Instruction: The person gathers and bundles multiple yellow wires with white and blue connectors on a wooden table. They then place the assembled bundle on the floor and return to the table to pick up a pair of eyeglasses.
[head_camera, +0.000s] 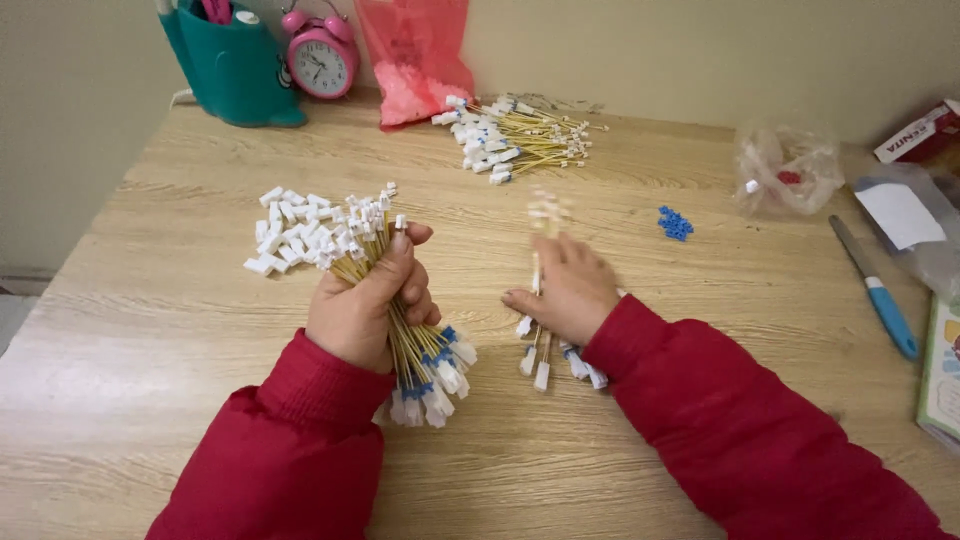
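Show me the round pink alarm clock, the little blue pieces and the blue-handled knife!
Round pink alarm clock (321, 58), head view, on its white dial.
Little blue pieces (675, 223), head view, middle of the heap.
Blue-handled knife (890, 316), head view, on its handle.

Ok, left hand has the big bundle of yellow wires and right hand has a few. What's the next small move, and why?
Probably bring the right hand across and tuck its few wires into the large bundle gripped by the left hand. The two sets look alike, with yellow leads and white connectors, and the hands are close together above the table. The right hand is blurred, so its grip is unclear.
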